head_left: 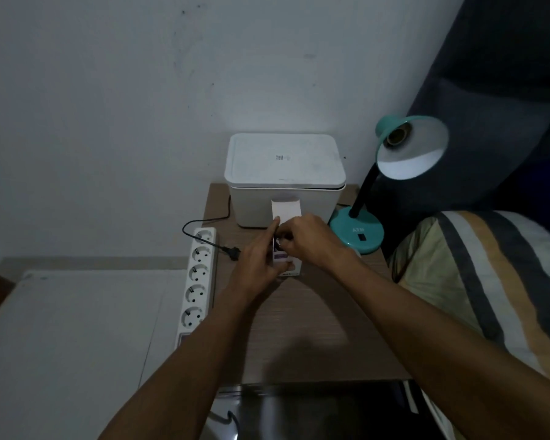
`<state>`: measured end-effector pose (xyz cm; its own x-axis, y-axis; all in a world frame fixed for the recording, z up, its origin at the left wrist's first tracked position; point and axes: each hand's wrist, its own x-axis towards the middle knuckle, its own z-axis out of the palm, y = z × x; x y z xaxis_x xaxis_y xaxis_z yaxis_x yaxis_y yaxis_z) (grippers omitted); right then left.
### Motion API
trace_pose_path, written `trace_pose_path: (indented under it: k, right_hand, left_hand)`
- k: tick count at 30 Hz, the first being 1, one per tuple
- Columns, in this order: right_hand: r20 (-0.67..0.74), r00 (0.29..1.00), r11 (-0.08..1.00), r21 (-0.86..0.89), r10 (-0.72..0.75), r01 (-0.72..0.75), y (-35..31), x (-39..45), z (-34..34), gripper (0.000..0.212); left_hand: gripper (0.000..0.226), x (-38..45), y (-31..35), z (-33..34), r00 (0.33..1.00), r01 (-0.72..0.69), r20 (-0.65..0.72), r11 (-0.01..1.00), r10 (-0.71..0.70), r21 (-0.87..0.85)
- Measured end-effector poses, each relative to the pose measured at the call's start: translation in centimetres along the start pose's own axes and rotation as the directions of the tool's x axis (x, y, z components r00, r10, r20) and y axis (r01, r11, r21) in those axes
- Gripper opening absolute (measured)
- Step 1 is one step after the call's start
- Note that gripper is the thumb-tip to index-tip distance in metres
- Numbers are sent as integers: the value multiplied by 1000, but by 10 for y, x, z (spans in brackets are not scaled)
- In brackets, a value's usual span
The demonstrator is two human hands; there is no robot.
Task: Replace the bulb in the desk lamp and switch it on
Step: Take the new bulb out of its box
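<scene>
A small white and purple bulb box [285, 214] stands upright on the wooden table [315, 328], its top flap open. My left hand [257, 258] grips the box's left side. My right hand [311, 241] has its fingers at the box's open top; whether it holds the bulb is hidden. The teal desk lamp [359, 231] stands at the right back of the table. Its shade [413, 147] faces me with an empty socket [396, 137]. The lamp's black plug [232, 251] lies loose beside the power strip [196, 277].
A white lidded container [283, 176] sits at the back against the wall. A striped pillow [489, 281] lies to the right of the table. A dark object [315, 408] lies at the table's near edge. The room is dim.
</scene>
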<state>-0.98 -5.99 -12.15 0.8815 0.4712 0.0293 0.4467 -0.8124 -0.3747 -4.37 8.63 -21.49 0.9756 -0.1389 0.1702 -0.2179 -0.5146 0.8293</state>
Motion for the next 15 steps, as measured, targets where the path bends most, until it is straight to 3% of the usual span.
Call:
trace_pose_path:
  k: [7, 10, 15]
  right_hand:
    - [-31, 999, 999, 42, -19, 20, 5, -8, 5, 26]
    - [-40, 999, 999, 51, 13, -11, 7, -9, 8, 33]
    - [-42, 995, 993, 86, 85, -81, 5, -4, 13, 28]
  left_hand:
    - [108, 0, 2, 1, 999, 49, 9, 998, -49, -43]
    - [107, 0, 3, 1, 998, 66, 15, 996, -65, -60]
    - [106, -1, 4, 2, 998, 66, 13, 995, -65, -77]
